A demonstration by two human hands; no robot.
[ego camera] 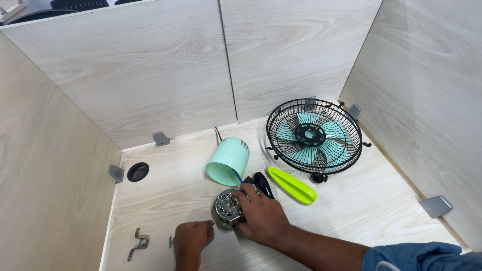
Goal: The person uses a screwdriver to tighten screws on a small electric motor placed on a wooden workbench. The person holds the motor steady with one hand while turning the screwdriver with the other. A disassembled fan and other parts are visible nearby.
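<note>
— What's closest to the camera?

— A blue sleeve (416, 253) at the lower right edge, on the arm of the right hand (262, 215). That hand is curled over a small electric motor (228, 208) on the light wood tabletop (165, 185), fingers wrapped on its right side and top.

— And the other hand?

— The left hand (192, 240) sits low at the near edge, fingers drawn together with the tips just beside the motor's lower left. Whether it pinches something small, I cannot tell.

— Which way does the motor lie?

— Near the middle of the table toward the front edge. Its round metal face with copper windings turns left and up; its long axis seems to run from lower left to upper right, though the hand hides the far end. A blue wire (236, 175) leads from it up to a mint-green housing cup (228, 160), lying on its side with its open mouth toward the motor.

— Anything labelled?

— No packages or signs. A black handle (262, 183) lies by the right hand, then a lime-green plastic piece (292, 185), long and slanting. Behind stands a black wire grille (314, 135) with mint-green blades (334, 131). A bent metal bracket (137, 243) lies front left, near a round black hole (137, 171).
</note>
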